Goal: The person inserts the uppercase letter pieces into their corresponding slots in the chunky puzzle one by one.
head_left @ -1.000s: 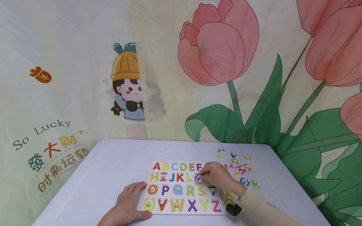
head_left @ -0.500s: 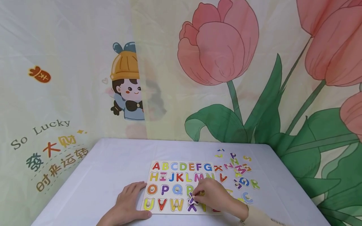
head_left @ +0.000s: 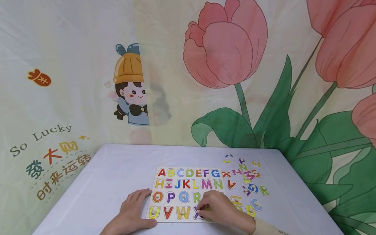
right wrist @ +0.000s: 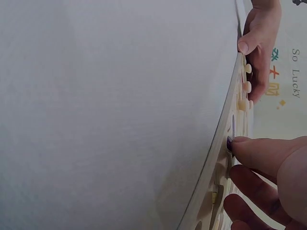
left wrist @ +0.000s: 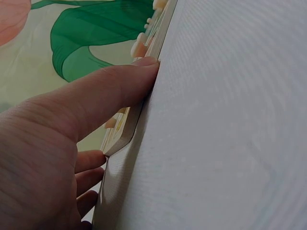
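Note:
A letter puzzle board point(head_left: 173, 221) lies on the table, with printed letters A to Z in rows. My right hand point(head_left: 221, 209) pinches a purple letter X piece point(head_left: 197, 213) over the X place in the front row; in the right wrist view, a little of its purple edge point(right wrist: 230, 143) shows under the thumb. My left hand point(head_left: 130, 212) rests against the board's front left corner, thumb on the front edge and fingers along the left side, as the left wrist view also shows. Knobbed pieces such as the red V point(head_left: 168, 212) and yellow W point(head_left: 183, 212) sit in the board.
Loose letter pieces lie scattered right of the board, among them a blue C point(head_left: 256, 204), a green R point(head_left: 263, 190) and a red V-shaped piece point(head_left: 231, 184). A white cloth covers the table point(head_left: 117, 169). Behind it hangs a printed curtain point(head_left: 170, 65).
My right hand has moved the purple X from near the M and N places forward and down to the X place. The left hand has stayed at the corner.

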Available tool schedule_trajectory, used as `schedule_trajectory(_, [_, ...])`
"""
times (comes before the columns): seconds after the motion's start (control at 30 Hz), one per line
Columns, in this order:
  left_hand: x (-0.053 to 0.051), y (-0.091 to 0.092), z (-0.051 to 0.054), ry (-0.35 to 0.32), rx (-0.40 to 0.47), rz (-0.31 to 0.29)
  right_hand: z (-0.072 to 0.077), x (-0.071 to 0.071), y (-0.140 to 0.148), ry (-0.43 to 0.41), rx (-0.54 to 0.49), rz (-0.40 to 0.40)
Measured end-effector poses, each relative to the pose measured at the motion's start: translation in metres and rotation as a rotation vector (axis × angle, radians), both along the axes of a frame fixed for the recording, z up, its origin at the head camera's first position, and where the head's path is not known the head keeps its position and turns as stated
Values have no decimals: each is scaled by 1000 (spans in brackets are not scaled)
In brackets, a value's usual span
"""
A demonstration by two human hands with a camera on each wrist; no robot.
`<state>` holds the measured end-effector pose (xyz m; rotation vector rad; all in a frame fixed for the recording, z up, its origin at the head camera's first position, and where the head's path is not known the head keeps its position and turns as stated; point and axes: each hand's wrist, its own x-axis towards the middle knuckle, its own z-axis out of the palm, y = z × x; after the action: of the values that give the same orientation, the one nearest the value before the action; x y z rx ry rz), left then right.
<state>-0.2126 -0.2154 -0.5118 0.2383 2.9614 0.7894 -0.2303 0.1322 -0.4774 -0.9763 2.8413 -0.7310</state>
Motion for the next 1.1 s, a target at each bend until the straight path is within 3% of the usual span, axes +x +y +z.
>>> schedule_trajectory(0.43, [0, -1, 1, 11, -14, -2, 1, 1, -1, -11, 6, -6])
schedule_trajectory(0.63, [-2, 0, -1, -5, -11, 5, 13, -9, 13, -40, -67, -55])
schedule_trajectory(0.73, [-2, 0, -2, -3, -12, 13, 20, -21, 28, 27, -97, -133])
schedule_trajectory(0.87, [-3, 1, -4, -7, -11, 16, 21, -43, 52, 91, -110, -308])
schedule_trajectory(1.0, [-3, 0, -3, -8, -7, 14, 14, -62, 73, 82, -113, -469])
schedule_trajectory(1.1, [-2, 0, -3, -6, -6, 12, 8, -72, 84, 66, -103, -530])
